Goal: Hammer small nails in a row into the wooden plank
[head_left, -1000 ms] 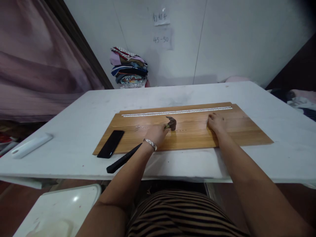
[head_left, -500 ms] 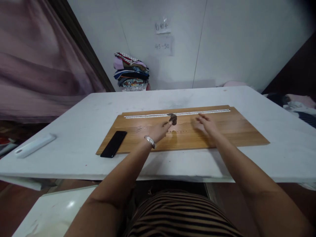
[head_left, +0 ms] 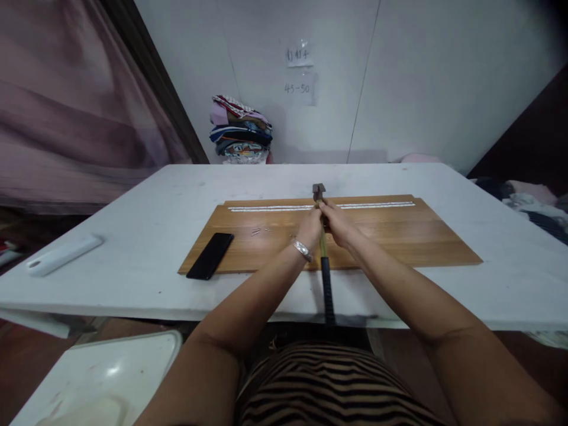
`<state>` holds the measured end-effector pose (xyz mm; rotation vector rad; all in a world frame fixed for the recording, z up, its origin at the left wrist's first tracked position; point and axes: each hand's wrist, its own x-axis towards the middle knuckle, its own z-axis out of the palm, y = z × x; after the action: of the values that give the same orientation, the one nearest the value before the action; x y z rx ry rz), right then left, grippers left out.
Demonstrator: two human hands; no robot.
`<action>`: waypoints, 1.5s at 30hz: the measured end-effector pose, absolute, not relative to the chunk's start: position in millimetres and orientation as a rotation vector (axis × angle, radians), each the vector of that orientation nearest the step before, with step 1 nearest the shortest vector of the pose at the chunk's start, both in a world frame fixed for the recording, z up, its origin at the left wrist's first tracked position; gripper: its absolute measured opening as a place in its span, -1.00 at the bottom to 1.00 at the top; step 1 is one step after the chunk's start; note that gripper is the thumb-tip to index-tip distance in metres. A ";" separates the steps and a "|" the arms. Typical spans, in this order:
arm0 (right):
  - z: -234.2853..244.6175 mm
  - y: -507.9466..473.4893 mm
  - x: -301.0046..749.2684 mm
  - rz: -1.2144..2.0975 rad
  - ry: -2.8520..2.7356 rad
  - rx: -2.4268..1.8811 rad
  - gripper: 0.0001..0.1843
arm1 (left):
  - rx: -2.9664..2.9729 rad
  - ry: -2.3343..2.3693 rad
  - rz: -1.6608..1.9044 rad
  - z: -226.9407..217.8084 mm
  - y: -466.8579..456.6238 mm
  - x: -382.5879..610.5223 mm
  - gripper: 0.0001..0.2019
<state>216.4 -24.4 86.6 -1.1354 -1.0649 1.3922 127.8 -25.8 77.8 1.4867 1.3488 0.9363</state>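
Observation:
A hammer with a dark metal head and black grip is raised over the wooden board, its handle pointing back toward me. My left hand, with a silver bracelet on the wrist, is closed round the handle just below the head. My right hand is wrapped round the same stretch of handle from the other side, so both hands meet there. A few small nails lie loose on the board to the left of my hands. A white strip runs along the board's far edge.
The board lies on a white table. A black phone rests on the board's left end. A white plastic bar lies near the table's left edge. Folded cloths are stacked by the wall. A white stool stands below left.
The hammer has swung from lying sideways on the board to raised with its handle toward me. My right hand left the board's right part and joined my left hand on the handle.

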 end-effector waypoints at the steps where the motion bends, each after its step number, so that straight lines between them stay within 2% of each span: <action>1: 89.0 -22.4 219.2 1.369 -1.077 -1.139 -0.77 | 1.502 1.325 0.964 78.2 -27.8 130.1 -0.66; 8: 95.3 -21.6 241.0 1.395 -1.139 -1.227 -0.83 | 1.759 1.236 0.846 89.9 -43.0 116.7 -0.55; 16: 101.1 -27.3 230.6 1.445 -1.067 -1.243 -0.91 | 2.043 1.427 0.622 103.7 -43.1 99.1 -0.64; 22: 100.8 -20.5 237.6 1.385 -1.231 -1.391 -0.82 | 2.075 1.246 0.497 103.3 -27.3 64.6 -0.71; 25: 102.4 -23.5 250.4 1.407 -1.323 -1.478 -0.78 | 2.072 1.461 0.491 90.6 -8.2 31.7 -0.65; 28: 102.7 -27.7 260.7 1.403 -1.396 -1.558 -0.71 | 2.062 1.701 0.559 69.0 14.0 6.6 -0.68; 31: 101.4 -28.2 266.3 1.387 -1.447 -1.626 -0.69 | 2.109 1.765 0.498 47.1 32.1 0.2 -0.67; 37: 100.0 -29.2 268.2 1.146 -1.750 -1.776 -0.76 | 2.339 1.756 0.357 16.3 55.7 12.4 -0.63; 42: 95.5 -34.6 264.0 1.059 -1.796 -1.772 -0.90 | 2.288 1.827 0.315 -1.0 63.8 12.6 -0.48; 45: 86.6 -32.5 264.5 0.982 -1.895 -1.719 -0.93 | 2.310 1.828 0.307 -5.5 64.6 11.7 -0.49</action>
<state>264.5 -32.5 86.6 -1.7188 -1.8955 0.9824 11.7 64.6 -5.5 2.3100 1.8277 0.3065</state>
